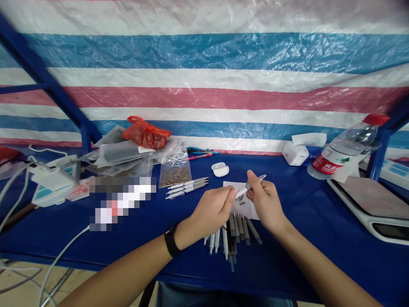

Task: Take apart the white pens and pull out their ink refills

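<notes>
Between my two hands is a white pen [242,191] with a silvery tip, tilted up to the right. My left hand [213,209] pinches its lower left end, and my right hand [264,204] grips it near the tip. Beneath them lies a white paper sheet [251,208] with a small dark print, partly covered by the hands. Several grey pens [242,228] in clear sleeves and several white pens [225,243] are fanned out below, their upper ends partly hidden by my left hand. Left of my hands, a few white pens [188,186] lie side by side.
A white earbud case [220,169] stands open behind the hands. Bags of small brown bits [175,175], a red plastic bag [147,133] and a power strip cable [68,249] are left. A water bottle [345,149], tissue box [295,153] and scale [373,204] stand right.
</notes>
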The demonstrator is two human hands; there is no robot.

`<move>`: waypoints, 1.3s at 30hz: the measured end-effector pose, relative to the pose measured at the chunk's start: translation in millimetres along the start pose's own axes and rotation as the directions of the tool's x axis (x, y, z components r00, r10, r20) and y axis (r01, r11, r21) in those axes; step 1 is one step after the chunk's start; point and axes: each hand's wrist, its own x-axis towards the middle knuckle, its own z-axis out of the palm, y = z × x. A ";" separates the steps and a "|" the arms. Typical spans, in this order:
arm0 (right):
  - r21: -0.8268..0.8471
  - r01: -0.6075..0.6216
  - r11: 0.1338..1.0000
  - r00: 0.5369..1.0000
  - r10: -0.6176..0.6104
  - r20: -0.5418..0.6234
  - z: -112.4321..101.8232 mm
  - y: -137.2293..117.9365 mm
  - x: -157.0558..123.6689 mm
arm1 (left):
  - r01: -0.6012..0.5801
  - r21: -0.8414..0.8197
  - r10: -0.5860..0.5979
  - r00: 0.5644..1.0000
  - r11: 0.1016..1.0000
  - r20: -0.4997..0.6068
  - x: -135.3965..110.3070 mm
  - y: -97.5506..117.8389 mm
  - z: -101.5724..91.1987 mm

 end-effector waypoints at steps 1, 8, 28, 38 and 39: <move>0.021 0.006 1.000 1.000 -0.006 0.023 0.5 -0.4 -1.1 | 0.016 -0.038 -0.017 1.000 0.999 -0.007 0.2 0.7 0.0; 0.027 0.023 0.999 1.000 -0.023 -0.020 0.1 -6.5 -4.1 | -0.007 0.030 0.005 0.998 1.000 0.056 0.8 2.0 1.0; 0.059 0.084 0.995 0.995 -0.087 0.050 -7.8 -5.5 0.5 | 0.425 -0.724 -0.101 0.889 0.544 0.446 -2.8 18.3 -2.3; 0.205 0.247 0.947 0.959 -0.270 0.089 -5.5 -6.5 -6.4 | 0.758 -0.632 0.285 0.649 -0.161 0.705 -5.5 25.9 -5.6; 0.177 0.244 0.953 0.960 -0.263 0.091 -5.5 -7.9 -5.7 | 0.729 -0.678 0.247 0.678 -0.098 0.693 -5.1 24.3 -3.7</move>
